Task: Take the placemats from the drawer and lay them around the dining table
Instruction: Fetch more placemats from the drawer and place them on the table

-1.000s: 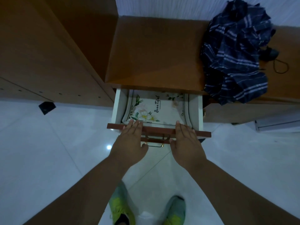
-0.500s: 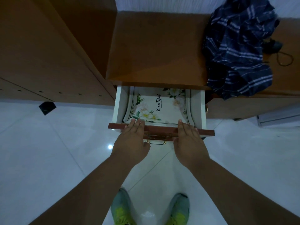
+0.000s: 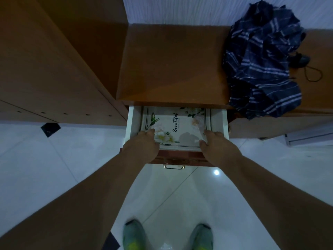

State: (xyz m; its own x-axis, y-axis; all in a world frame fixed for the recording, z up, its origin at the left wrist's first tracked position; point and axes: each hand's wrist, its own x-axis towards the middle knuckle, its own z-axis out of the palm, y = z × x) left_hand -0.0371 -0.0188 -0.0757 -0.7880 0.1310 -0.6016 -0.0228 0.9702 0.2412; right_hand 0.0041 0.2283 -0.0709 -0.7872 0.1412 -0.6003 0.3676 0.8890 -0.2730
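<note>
We reach both bare arms up from the bottom corners of the frame, converging on the open drawer (image 3: 177, 127) at centre. Our left hand (image 3: 142, 145) crosses the drawer's front edge with its back toward the camera, fingers curled downward at the lower left corner of the placemat (image 3: 177, 129); the fingertips are hidden, so we cannot tell whether they pinch the mat or only press on it. Our right hand (image 3: 216, 147) mirrors it at the lower right corner, fingers bent down onto the mat, thumb angled inward along the near edge, and again the grip itself is hidden from us. The placemat lies flat inside the white-walled drawer, printed with pale flowers, green leaves, a thin dark border and the script "Beautiful"; its far end runs under the brown cabinet top (image 3: 173, 65). Below our hands, the drawer's reddish front carries a brass handle (image 3: 174, 166). At the upper right of the frame a crumpled dark blue plaid cloth (image 3: 261, 62) lies on the cabinet, spilling over its front edge. Our green shoes (image 3: 134, 237) stand on the white tiled floor (image 3: 54, 168) at bottom centre.
</note>
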